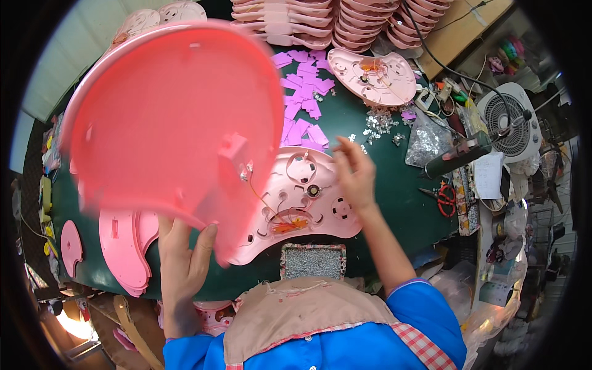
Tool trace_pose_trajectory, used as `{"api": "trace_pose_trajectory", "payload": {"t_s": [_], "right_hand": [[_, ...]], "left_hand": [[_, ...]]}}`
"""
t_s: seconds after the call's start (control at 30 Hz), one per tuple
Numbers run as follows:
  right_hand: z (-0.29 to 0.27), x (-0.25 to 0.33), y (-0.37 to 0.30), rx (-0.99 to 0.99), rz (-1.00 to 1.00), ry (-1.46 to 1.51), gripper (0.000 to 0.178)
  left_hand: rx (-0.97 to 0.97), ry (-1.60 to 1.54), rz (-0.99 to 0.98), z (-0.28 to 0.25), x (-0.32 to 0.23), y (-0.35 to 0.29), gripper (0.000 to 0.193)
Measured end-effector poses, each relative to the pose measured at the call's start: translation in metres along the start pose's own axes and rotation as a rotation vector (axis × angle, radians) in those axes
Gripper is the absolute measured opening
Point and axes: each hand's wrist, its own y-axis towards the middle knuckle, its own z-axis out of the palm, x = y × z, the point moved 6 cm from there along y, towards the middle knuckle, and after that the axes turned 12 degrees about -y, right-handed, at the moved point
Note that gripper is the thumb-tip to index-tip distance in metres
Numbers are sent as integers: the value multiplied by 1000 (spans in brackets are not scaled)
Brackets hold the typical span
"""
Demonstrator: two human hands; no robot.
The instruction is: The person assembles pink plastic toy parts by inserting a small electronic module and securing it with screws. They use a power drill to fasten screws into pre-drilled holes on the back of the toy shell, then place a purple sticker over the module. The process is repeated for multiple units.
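My left hand [185, 250] grips the lower edge of a large pink plastic shell [166, 117], holding it raised and tilted on the left. The shell is blurred, with its hollow inner side showing and a small boxy part with metal contacts near its lower right. A thin wire runs from there down to a second, curved pink shell [296, 203] lying on the table. That one has round cutouts, a small dark round part and orange-red wires. My right hand [356, 176] hovers by its right edge, fingers loosely bent and apart, with nothing visible in them.
Purple slips [302, 92] and small metal clips [379, 123] lie scattered on the green table [394, 179]. Stacked pink shells [364, 21] stand behind. To the right are a power screwdriver [459, 154], red-handled scissors [445, 200] and a fan [509, 120]. Flat pink pieces [126, 250] lie left.
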Motion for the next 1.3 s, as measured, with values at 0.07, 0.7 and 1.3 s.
{"api": "trace_pose_trajectory", "payload": {"t_s": [0.07,0.7,1.3], "right_hand": [[-35,-49,22,-70,-57,-335,24],[-151,-63,-75,105,97,-1190,51],[-18,-100,69,-86,147,-87,15]], "left_hand": [[-110,-207,-110,3,25,-9,41],[-19,-1558,-979,117,162,-60,50],[-267,-1289,-720,101,191,-18,58]]}}
